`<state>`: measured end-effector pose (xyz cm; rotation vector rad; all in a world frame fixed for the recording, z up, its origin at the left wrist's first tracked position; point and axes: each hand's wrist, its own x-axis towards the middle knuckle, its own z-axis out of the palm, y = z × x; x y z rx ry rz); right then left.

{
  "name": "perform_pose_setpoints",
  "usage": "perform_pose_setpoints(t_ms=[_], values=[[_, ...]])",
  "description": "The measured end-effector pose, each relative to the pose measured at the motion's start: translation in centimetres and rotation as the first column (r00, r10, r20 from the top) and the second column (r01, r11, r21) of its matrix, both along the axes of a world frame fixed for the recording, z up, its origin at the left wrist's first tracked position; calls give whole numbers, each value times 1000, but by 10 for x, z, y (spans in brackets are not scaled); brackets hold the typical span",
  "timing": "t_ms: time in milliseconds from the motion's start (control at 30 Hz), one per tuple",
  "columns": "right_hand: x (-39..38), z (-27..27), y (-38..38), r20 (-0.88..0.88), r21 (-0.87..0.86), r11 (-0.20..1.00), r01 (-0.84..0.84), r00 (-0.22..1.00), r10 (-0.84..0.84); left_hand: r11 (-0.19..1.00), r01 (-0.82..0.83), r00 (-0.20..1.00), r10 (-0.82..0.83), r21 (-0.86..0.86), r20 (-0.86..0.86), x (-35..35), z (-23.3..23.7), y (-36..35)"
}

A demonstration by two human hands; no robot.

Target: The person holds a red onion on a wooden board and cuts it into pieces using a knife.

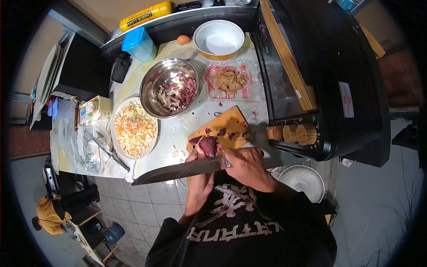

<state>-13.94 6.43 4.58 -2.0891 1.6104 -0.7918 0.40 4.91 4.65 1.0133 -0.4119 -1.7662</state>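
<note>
A dark red-purple piece of food (207, 145), maybe an onion or meat, is held in my left hand (201, 178) near the edge of the wooden cutting board (227, 122). My right hand (249, 167) grips the handle of a large knife (178, 171), whose broad blade points left and crosses in front of my left hand. Small purple scraps (221, 132) lie on the board. Behind it, a steel bowl (149, 89) holds chopped purple and white pieces. To the left stands a plate (116, 147) of shredded orange and white food.
A black oven (356, 89) stands at the right. Farther back are a white bowl (218, 38), an egg (183, 40), a blue-lidded container (141, 46) and a plastic bag (252, 80) with brown slices. Another knife (111, 153) lies left. A person (51, 213) is at the lower left.
</note>
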Motion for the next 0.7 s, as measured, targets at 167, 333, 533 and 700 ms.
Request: perform_pose_setpoints(t_ms=[167, 333, 533, 700], values=[[0, 3, 0, 9, 15, 1000, 4, 1000, -4, 1000, -5, 1000, 5, 4, 16, 0, 0, 0], [1, 7, 0, 2, 25, 1000, 18, 1000, -18, 1000, 6, 999, -7, 13, 33, 0, 1, 0], [3, 9, 0, -9, 35, 999, 30, 1000, -30, 999, 42, 992, -43, 9, 117, 0, 1, 1], [5, 11, -1, 1, 31, 999, 31, 1000, -31, 999, 34, 996, -33, -11, 89, 3, 0, 1]])
